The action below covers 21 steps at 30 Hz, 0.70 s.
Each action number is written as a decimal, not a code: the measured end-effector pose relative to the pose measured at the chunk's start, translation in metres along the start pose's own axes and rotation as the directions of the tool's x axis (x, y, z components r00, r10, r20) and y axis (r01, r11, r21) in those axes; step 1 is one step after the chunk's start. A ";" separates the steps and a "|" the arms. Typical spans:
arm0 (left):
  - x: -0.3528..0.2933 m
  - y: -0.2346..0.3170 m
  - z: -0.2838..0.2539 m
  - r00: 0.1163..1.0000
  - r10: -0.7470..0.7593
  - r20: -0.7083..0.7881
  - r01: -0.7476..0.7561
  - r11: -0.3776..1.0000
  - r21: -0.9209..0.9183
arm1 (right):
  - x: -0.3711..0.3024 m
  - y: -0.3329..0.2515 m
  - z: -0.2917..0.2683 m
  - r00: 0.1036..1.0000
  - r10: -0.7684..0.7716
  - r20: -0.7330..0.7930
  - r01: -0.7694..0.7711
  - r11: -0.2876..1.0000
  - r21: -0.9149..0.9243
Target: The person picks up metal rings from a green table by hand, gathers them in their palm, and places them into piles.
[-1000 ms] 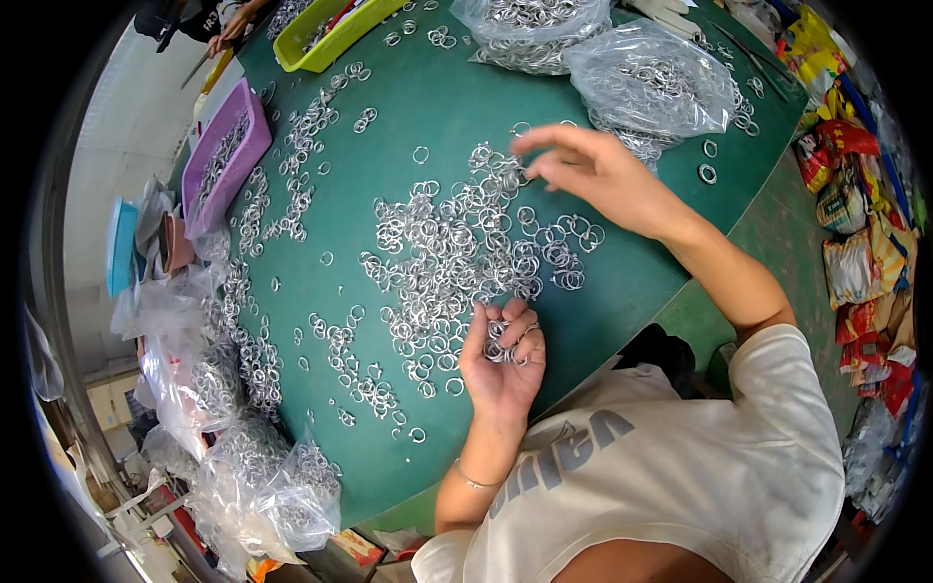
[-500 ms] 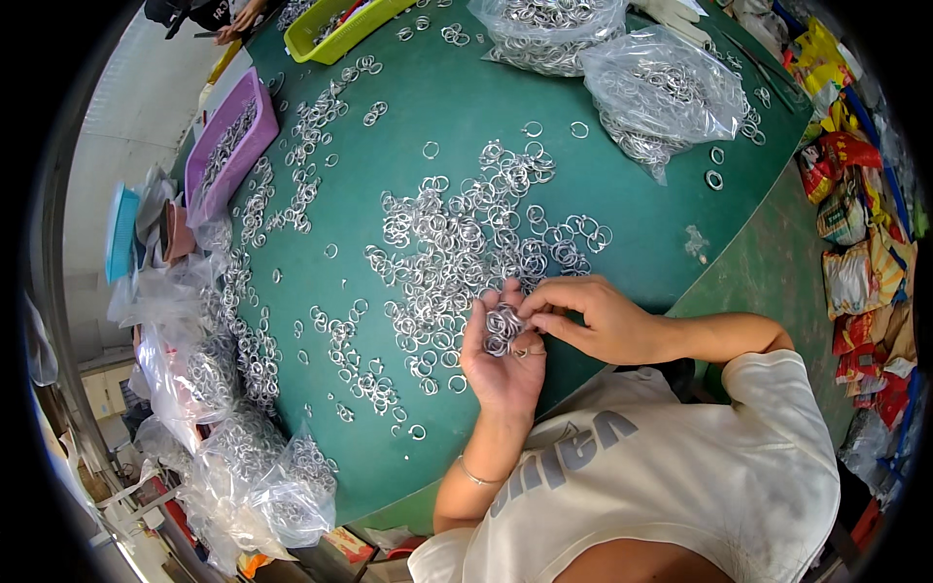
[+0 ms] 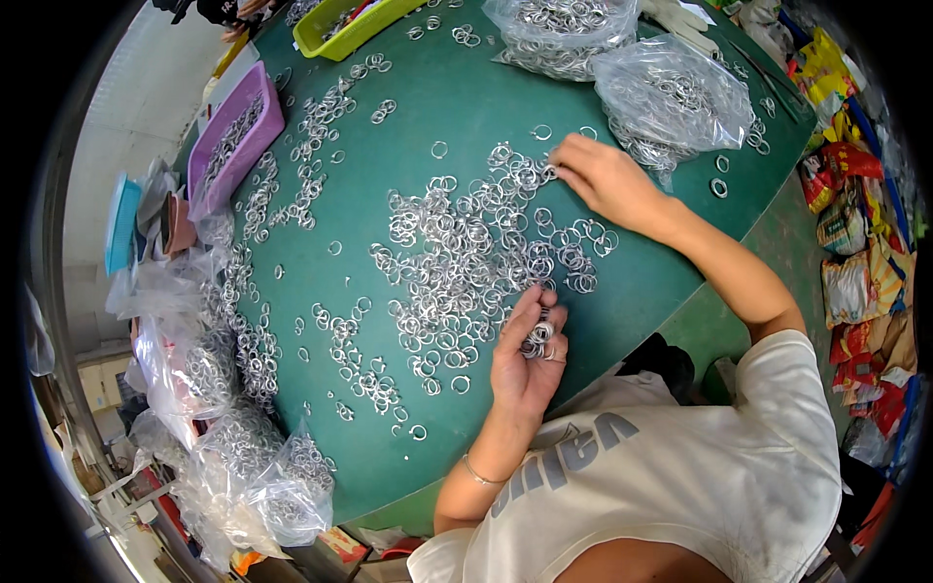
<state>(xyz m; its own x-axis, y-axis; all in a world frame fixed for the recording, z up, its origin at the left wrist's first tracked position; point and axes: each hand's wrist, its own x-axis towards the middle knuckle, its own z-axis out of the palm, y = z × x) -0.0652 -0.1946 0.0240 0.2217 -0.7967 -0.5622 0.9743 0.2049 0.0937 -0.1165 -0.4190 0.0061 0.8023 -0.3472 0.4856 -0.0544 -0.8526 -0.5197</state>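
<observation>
A loose pile of silver metal rings (image 3: 447, 243) covers the middle of the green table. My left hand (image 3: 528, 355) is palm up at the pile's near edge, its fingers curled around several metal rings (image 3: 536, 338). Farther off, my right hand (image 3: 607, 180) reaches to the far right end of the pile. Its thumb and forefinger pinch at a metal ring (image 3: 550, 173) there, partly hidden by the fingertips.
Clear bags of rings (image 3: 671, 97) stand at the far right, and more bags (image 3: 243, 457) line the left edge. A purple basket (image 3: 262, 121) and a yellow-green basket (image 3: 360, 34) hold rings. Another person's hand (image 3: 255, 8) shows at the far left.
My right hand has left my left palm and moved away to the far right end of the pile. My left hand has shifted slightly right and its fingers have curled more.
</observation>
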 end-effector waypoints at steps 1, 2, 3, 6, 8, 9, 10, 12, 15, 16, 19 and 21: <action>0.001 0.002 -0.008 0.996 -0.022 0.086 0.024 0.999 -0.024 | 0.004 -0.002 -0.002 0.999 0.047 0.008 -0.047 0.995 0.082; 0.001 0.004 -0.013 0.993 -0.025 0.112 0.025 1.000 -0.003 | 0.006 -0.004 -0.012 0.901 0.369 0.226 -0.420 0.872 0.250; 0.001 0.006 -0.015 0.990 -0.030 0.137 0.028 0.999 0.017 | 0.009 -0.001 -0.015 0.862 0.425 0.278 -0.507 0.745 0.434; -0.001 0.007 -0.016 0.990 -0.031 0.140 0.024 0.998 0.053 | 0.014 0.000 -0.030 0.761 0.511 0.400 -0.630 0.438 0.641; -0.005 0.007 -0.012 0.997 0.003 0.083 -0.012 0.994 0.113 | 0.008 0.002 -0.032 0.890 0.375 0.259 -0.434 0.871 0.231; -0.006 0.006 -0.007 0.999 0.034 0.039 -0.041 0.985 0.166 | 0.007 -0.001 -0.032 0.937 0.268 0.225 -0.269 0.963 -0.024; -0.008 0.006 -0.005 0.998 0.069 -0.003 -0.067 0.973 0.219 | 0.008 -0.007 -0.031 0.932 0.296 0.210 -0.287 0.955 -0.074; -0.009 0.010 -0.008 0.998 0.011 0.058 -0.028 0.955 0.294 | 0.013 -0.023 -0.019 0.974 0.092 0.205 -0.108 0.992 0.069; -0.012 0.008 -0.005 0.997 -0.028 0.070 -0.001 0.924 0.383 | 0.017 -0.055 0.016 0.934 -0.206 0.292 0.146 0.966 0.215; -0.012 0.008 -0.005 0.997 -0.045 0.070 0.013 0.914 0.406 | 0.014 -0.063 0.027 0.908 -0.242 0.342 0.183 0.963 0.195; -0.014 0.009 -0.008 0.995 -0.064 0.076 0.025 0.902 0.432 | 0.010 -0.063 0.052 0.906 -0.271 0.324 0.251 0.962 0.104; -0.017 0.013 -0.013 0.992 -0.078 0.100 0.030 0.908 0.417 | 0.011 -0.058 0.048 0.908 -0.242 0.342 0.231 0.970 0.072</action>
<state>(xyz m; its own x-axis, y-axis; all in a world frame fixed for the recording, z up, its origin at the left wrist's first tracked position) -0.0570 -0.1709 0.0245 0.1475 -0.8634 -0.4825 0.9086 -0.0745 0.4111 -0.0762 -0.3546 0.0080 0.9450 0.0245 0.3261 0.1755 -0.8794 -0.4425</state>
